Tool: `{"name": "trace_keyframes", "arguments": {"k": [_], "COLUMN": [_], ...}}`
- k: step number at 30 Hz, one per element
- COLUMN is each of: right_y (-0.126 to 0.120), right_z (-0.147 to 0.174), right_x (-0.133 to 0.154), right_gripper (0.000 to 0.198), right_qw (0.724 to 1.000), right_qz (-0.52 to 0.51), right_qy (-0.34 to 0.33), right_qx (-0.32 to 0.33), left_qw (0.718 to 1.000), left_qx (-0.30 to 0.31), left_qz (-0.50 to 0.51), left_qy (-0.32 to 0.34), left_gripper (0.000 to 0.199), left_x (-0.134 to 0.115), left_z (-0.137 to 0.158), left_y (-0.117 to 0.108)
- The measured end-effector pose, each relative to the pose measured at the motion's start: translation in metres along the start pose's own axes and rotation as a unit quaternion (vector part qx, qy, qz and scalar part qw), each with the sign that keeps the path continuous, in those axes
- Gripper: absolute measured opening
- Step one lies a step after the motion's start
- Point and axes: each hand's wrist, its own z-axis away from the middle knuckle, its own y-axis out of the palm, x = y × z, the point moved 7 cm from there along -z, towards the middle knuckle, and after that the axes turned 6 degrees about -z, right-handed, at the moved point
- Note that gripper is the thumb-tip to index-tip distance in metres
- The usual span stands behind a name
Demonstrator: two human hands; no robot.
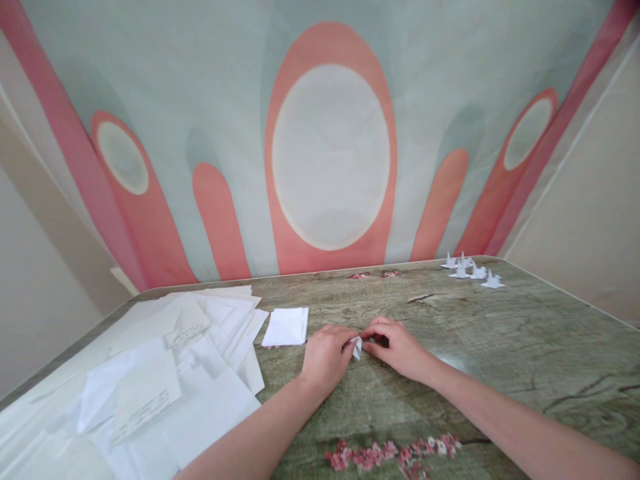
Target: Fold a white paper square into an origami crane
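Between my two hands, over the middle of the table, is a small folded piece of white paper [357, 348]. My left hand [327, 355] pinches it from the left, its fingers curled and partly covering it. From the right, my right hand [395, 343] has thumb and fingertips closed on the paper's upper edge. The exact shape of the folds is too small and too covered to make out. Just beyond my left hand lies a short stack of white paper squares [286, 327].
A large heap of loose white sheets [215, 400] covers the table's left side. Several small folded paper cranes [463, 267] stand at the far right corner. The wood-patterned table [500, 360] bears printed pink flowers. A patterned backdrop [250, 133] rises behind it.
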Motion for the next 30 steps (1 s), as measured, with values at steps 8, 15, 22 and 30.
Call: {"name": "trace_keyframes", "arguments": {"k": [8, 15, 22, 30], "right_y": [0.0007, 0.0027, 0.0040, 0.0047], "right_z": [0.0005, 0.0002, -0.0011, -0.0020], "right_x": [-0.0034, -0.0019, -0.0028, -0.0058], "right_gripper": [0.014, 0.013, 0.011, 0.009], "right_qw": [1.000, 0.998, 0.997, 0.997], "right_qz": [0.007, 0.035, 0.047, 0.040], "right_qy": [0.014, 0.037, 0.046, 0.044], "right_qx": [-0.005, -0.037, -0.043, -0.042], "left_qw": [1.000, 1.000, 1.000, 1.000], "left_qx": [-0.002, 0.005, -0.008, -0.013], "left_qz": [-0.009, -0.008, -0.004, -0.002], "left_qy": [-0.003, 0.000, 0.004, -0.003], "left_gripper": [0.019, 0.019, 0.022, 0.021], "left_x": [0.0015, 0.0013, 0.0003, 0.0018], "left_z": [0.0004, 0.0000, 0.0022, 0.0027], "left_y": [0.0017, 0.0020, 0.0026, 0.0042]}}
